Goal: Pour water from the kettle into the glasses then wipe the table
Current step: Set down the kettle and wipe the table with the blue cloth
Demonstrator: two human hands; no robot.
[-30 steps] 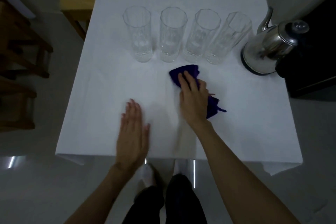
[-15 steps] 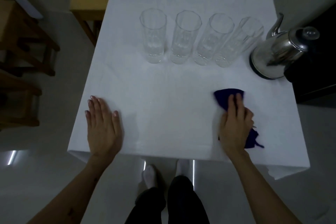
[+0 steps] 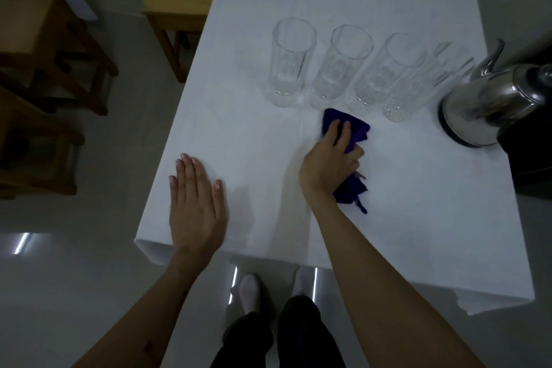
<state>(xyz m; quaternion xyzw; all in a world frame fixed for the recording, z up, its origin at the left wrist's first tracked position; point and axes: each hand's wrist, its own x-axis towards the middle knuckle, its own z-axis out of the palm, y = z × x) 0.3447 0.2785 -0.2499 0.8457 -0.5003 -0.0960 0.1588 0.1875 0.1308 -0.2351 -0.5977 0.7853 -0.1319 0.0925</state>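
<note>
Several tall clear glasses (image 3: 289, 63) stand in a row across the white table (image 3: 418, 203). A shiny steel kettle (image 3: 493, 104) sits at the row's right end, spout pointing away from me. My right hand (image 3: 330, 163) presses a dark blue cloth (image 3: 357, 134) onto the table just in front of the middle glasses, fingers curled over it. My left hand (image 3: 195, 203) lies flat, palm down, near the table's front left corner and holds nothing.
A black object (image 3: 531, 158) sits at the table's right edge behind the kettle. Wooden chairs (image 3: 44, 75) and a wooden stool (image 3: 176, 6) stand on the floor to the left. My legs and socked feet (image 3: 251, 290) show below the front edge.
My right hand has slid the cloth from the front right of the table leftward and up to the glasses. My left hand has stayed flat at the front left.
</note>
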